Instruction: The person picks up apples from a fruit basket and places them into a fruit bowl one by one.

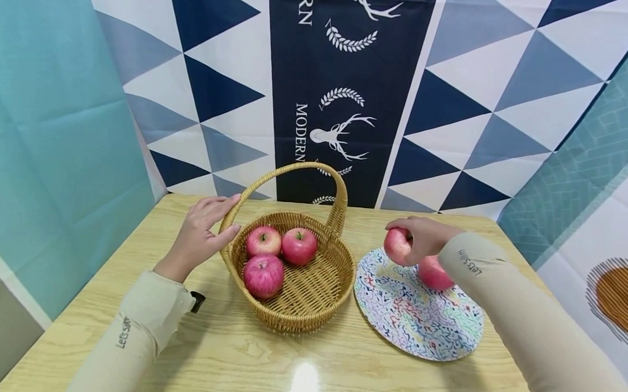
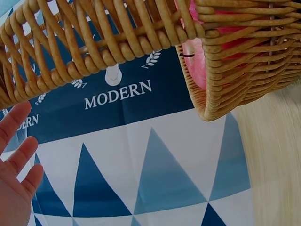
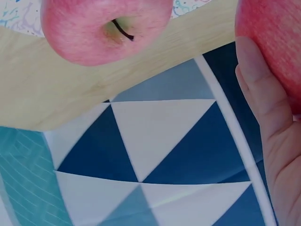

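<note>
A wicker basket (image 1: pixel 311 288) with a tall arched handle (image 1: pixel 289 167) stands mid-table. Inside its left half sit a red-yellow apple (image 1: pixel 263 242), a red apple (image 1: pixel 299 246) and a darker striped apple (image 1: pixel 264 276). My left hand (image 1: pixel 201 232) is at the handle's left side, fingers extended and touching it; the left wrist view shows several fingers spread beneath the wicker. My right hand (image 1: pixel 428 234) grips a pink-red apple (image 1: pixel 395 246) above the far edge of a round patterned mat (image 1: pixel 410 323). Another apple (image 3: pixel 106 28) rests on that mat, partly behind the right wrist.
Under everything is a light wooden table (image 1: pixel 225 354). A blue-and-white triangle-patterned cloth (image 1: pixel 224 100) with a dark deer-print band hangs behind its far edge. Teal cloth (image 1: pixel 62 124) hangs at the left. A small black object (image 1: pixel 198 301) shows at the left cuff.
</note>
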`<state>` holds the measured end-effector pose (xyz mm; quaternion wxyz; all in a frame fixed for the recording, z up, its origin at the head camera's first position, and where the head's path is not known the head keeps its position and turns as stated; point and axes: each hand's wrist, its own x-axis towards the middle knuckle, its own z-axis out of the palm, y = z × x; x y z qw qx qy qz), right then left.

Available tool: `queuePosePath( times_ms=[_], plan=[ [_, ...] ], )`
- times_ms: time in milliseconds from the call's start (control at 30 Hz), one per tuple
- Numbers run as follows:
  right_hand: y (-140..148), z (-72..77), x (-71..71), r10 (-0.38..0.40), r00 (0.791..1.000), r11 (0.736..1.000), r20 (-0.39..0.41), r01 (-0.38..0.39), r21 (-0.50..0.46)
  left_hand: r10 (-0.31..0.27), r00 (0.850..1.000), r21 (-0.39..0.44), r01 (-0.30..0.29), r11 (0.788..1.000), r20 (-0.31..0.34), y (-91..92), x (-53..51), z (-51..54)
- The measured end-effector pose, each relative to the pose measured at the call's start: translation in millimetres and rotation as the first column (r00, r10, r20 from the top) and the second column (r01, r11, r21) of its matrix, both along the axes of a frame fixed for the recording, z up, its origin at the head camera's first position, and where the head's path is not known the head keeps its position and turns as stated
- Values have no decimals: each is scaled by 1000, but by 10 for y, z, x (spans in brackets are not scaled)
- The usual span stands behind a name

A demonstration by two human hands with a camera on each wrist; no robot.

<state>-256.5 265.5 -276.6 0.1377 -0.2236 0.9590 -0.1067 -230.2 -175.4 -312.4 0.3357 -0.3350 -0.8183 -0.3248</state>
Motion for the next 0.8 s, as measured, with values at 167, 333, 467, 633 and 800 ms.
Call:
queuePosePath(
  times_ms=[167, 333, 467, 633, 800],
  plan=[
    [70, -62, -32, -37, 999, 999, 6, 37, -32, -9, 1000, -11, 8, 1000, -27, 6, -22, 11],
    [74, -174, -50, -62, 998, 996, 13, 62, -61, -11, 1000, -19, 10, 1000, -23, 16, -16, 21],
    [64, -276, -64, -58, 998, 995, 5, 58, -86, -2, 1000, -25, 1, 1000, -17, 22, 0, 23],
    [6, -362, -79, -57, 998, 995, 6, 57, -82, -7, 1000, -20, 6, 1000, -17, 24, 9, 22],
    [-50, -376, -120, -26, 1000, 999, -10, 25, -47, -6, 1000, -20, 5, 1000, -26, 10, 16, 24]
  ],
)
